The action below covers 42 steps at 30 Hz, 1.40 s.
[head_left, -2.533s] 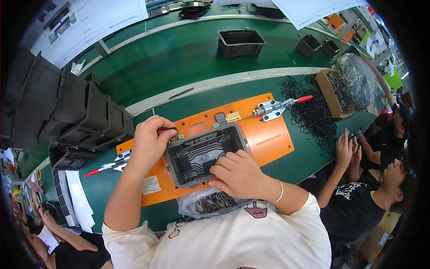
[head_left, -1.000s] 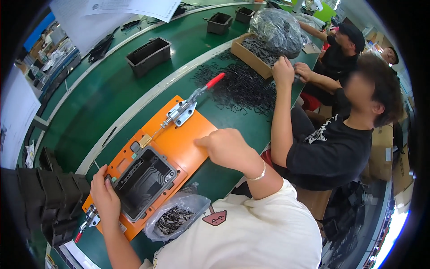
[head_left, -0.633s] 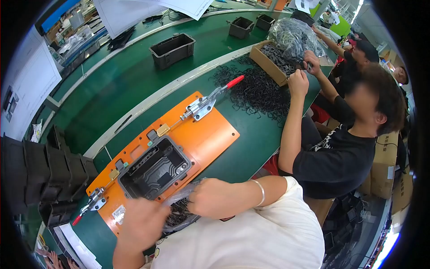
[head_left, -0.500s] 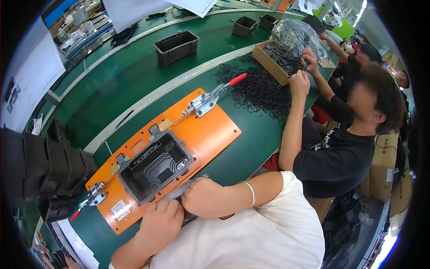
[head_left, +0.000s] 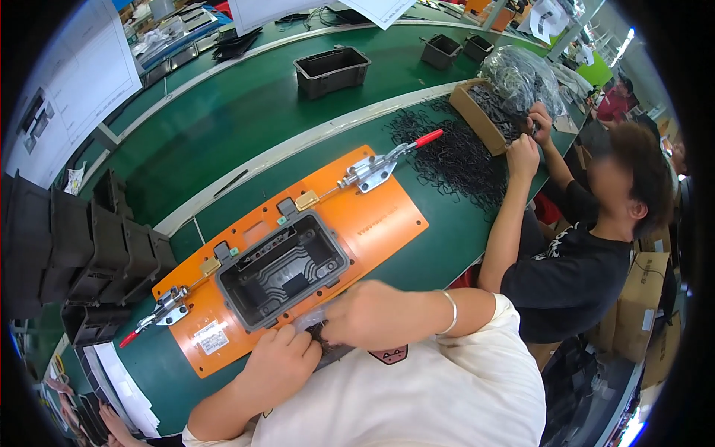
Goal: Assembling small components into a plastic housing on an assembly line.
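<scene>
The left hand (head_left: pixel 283 361) and the right hand (head_left: pixel 365 316) are close together, right in front of the person's white shirt (head_left: pixel 402 402). The fingers of both are curled in, down by a clear plastic bag (head_left: pixel 313 319). I can't tell if either hand is holding something, because the fingertips are hidden. A thin bracelet (head_left: pixel 450 313) is on the right wrist.

Just past the hands is a grey plastic box (head_left: pixel 272 283) with its top open. It sits on an orange plate (head_left: pixel 380 223). A white label (head_left: pixel 211 337) is on the plate, past the left hand. Two red-handled toggle clamps (head_left: pixel 370 173) are on the plate, one to each side of the box.

Well left of the hands is a stack of dark grey boxes (head_left: pixel 97 238). Off to the right sits a co-worker (head_left: pixel 573 283) in a black shirt. Farther past the right hand lies a pile of black hooks (head_left: pixel 454 160), next to a cardboard box (head_left: pixel 477 119). Farthest from the hands, another grey box (head_left: pixel 335 80) stands on a green surface (head_left: pixel 223 127).
</scene>
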{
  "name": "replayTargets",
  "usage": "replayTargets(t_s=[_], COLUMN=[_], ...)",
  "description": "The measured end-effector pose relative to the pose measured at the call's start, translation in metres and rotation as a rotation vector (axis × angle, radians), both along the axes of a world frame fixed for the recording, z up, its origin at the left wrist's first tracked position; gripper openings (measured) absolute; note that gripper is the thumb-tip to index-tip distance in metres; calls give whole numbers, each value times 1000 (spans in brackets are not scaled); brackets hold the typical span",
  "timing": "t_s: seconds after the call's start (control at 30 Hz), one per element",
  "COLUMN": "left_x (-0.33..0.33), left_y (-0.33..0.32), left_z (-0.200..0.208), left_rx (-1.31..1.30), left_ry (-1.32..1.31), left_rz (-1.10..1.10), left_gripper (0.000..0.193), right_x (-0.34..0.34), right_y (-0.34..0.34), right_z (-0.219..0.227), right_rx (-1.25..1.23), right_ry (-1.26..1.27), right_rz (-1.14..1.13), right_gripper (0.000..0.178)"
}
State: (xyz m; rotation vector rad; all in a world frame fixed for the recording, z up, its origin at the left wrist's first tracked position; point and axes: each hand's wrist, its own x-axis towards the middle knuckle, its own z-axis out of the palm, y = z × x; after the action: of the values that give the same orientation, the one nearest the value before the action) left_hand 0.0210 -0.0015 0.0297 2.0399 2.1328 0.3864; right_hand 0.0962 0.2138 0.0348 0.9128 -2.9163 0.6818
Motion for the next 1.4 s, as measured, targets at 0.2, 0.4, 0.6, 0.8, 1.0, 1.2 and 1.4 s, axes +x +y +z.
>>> replayTargets(t_s=[0.2, 0.4, 0.6, 0.8, 1.0, 1.2, 1.4], left_x=[-33, -81, -101, -96, -88, -81, -78], left_y=[-18, -22, -22, -24, -30, -29, -1], left_z=[21, 22, 2, -16, -15, -14, 7], left_rx=[327, 473, 455, 493, 438, 408, 440], left_ry=[-287, -51, -3, -38, 101, 153, 113], left_rz=[367, 644, 708, 757, 734, 727, 632], left_gripper=[25, 16, 14, 17, 23, 26, 27], right_x=[-85, -98, -84, -47, -43, -56, -48], right_y=[56, 64, 65, 97, 76, 38, 75], right_z=[-4, -8, -5, -13, -16, -11, -19], right_rx=[-76, 5, -186, -492, -306, -119, -506], right_ry=[378, 304, 306, 232, 97, 28, 144], right_rz=[-427, -415, -510, -756, -774, -636, -947], right_gripper=[11, 14, 24, 28, 40, 56, 47])
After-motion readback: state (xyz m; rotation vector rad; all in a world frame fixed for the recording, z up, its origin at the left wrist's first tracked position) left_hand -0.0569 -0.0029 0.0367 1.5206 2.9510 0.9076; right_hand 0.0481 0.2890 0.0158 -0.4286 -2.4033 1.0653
